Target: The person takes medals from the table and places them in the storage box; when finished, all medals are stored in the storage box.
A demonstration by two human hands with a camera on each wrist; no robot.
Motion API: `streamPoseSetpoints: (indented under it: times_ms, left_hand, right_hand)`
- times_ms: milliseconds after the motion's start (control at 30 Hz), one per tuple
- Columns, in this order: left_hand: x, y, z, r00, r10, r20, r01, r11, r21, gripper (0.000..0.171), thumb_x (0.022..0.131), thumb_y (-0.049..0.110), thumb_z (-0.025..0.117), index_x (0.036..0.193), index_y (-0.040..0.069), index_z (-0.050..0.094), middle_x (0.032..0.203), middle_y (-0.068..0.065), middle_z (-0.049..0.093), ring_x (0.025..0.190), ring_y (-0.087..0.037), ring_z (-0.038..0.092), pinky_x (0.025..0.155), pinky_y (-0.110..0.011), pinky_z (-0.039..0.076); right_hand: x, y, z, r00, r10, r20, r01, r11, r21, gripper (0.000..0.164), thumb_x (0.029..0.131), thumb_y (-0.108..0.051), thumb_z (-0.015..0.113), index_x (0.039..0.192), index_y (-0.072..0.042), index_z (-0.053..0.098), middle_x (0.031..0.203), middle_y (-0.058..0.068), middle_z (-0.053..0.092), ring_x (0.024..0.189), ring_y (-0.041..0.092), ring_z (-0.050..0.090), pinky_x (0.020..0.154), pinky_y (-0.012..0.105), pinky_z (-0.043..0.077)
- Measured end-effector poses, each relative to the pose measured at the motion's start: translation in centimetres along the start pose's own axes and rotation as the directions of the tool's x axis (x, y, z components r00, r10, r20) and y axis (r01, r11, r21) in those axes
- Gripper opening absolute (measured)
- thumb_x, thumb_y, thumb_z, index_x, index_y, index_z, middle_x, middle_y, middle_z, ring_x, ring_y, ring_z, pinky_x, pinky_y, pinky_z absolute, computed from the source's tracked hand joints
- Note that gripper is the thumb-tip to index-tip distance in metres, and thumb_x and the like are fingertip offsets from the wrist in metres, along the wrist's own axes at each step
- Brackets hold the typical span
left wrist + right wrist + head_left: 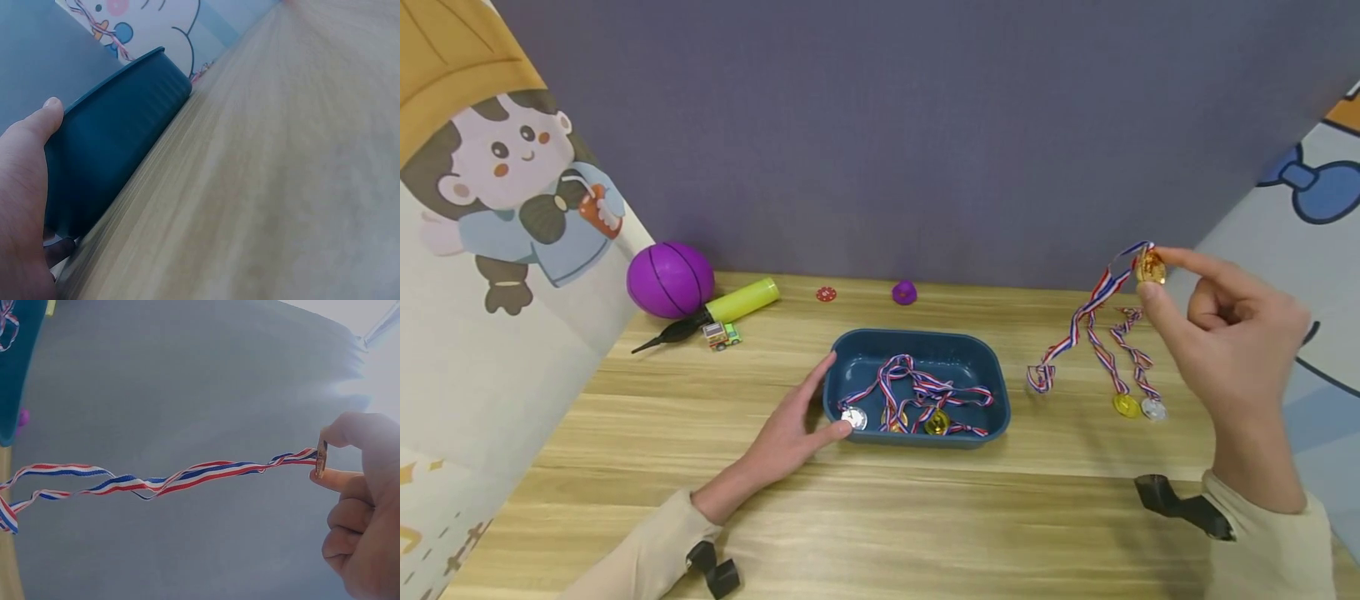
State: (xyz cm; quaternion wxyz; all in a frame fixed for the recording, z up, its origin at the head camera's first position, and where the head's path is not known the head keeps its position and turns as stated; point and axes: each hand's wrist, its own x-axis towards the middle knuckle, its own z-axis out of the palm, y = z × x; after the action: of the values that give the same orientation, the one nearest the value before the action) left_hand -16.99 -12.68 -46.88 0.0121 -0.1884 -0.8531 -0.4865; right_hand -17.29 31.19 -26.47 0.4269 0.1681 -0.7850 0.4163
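My right hand (1243,342) pinches a gold medal (1151,267) between thumb and forefinger, above the right side of the table. Its red, white and blue ribbon (206,472) dangles down to the left. A dark blue plastic bin (917,442) stands in the middle, its left end held by my left hand (786,429), thumb at the front rim. Inside the bin lie a silver medal (853,417), a gold medal (937,422), another partly covered gold medal and tangled striped ribbons. Beneath my right hand, a gold medal (1126,406) and a silver medal (1153,409) lie with their ribbons on the table.
At the back left are a purple ball (670,280), a yellow-green hand pump (743,300) with a black nozzle, and a small toy truck (722,335). A red chip (826,293) and a small purple object (904,292) lie near the grey back panel (910,150).
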Motion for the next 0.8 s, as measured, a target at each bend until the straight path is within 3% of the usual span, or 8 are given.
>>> streamPoseSetpoints:
  times_ms: [267,500,667,800]
  left_hand:
    - [0.0,0.0,0.0,1.0,0.002,0.001,-0.002,1.0,0.002,0.104,0.099,0.061,0.078,0.179,0.029,0.021,0.169,-0.021,0.049,0.151,-0.047,0.051,0.123,-0.078,0.034]
    - [0.0,0.0,0.0,1.0,0.003,-0.002,-0.003,1.0,0.002,0.104,0.098,0.063,0.078,0.179,0.03,0.022,0.172,-0.021,0.045,0.153,-0.048,0.049,0.123,-0.078,0.033]
    - [0.0,0.0,0.0,1.0,-0.004,-0.004,0.004,1.0,0.003,0.104,0.098,0.064,0.077,0.179,0.031,0.022,0.174,-0.02,0.043,0.153,-0.048,0.048,0.123,-0.079,0.032]
    - [-0.1,0.0,0.0,1.0,-0.003,-0.006,0.003,1.0,0.006,0.104,0.098,0.067,0.076,0.179,0.032,0.022,0.174,-0.02,0.043,0.153,-0.049,0.048,0.123,-0.079,0.033]
  right_hand:
    - [1.6,-2.2,1.1,0.997,-0.059,-0.054,0.062,0.995,0.073,0.028,0.089,0.002,0.076,0.115,0.014,0.08,0.055,-0.009,0.023,0.054,0.001,0.014,0.054,0.025,0.002]
    - [2.8,-4.7,2.8,0.992,-0.071,-0.107,0.094,0.969,0.229,0.028,0.084,0.007,0.077,0.109,0.017,0.08,0.057,-0.007,0.023,0.056,0.002,0.016,0.057,0.026,-0.001]
    - [2.3,-4.9,3.7,0.994,-0.099,-0.051,0.109,0.963,0.245,0.029,0.084,0.008,0.079,0.111,0.017,0.079,0.058,-0.005,0.022,0.057,0.003,0.015,0.056,0.025,0.001]
    - [1.2,-4.2,4.5,0.992,-0.12,0.048,0.109,0.976,0.19,0.03,0.084,0.008,0.082,0.113,0.014,0.08,0.058,-0.004,0.024,0.056,0.005,0.017,0.053,0.022,0.007]
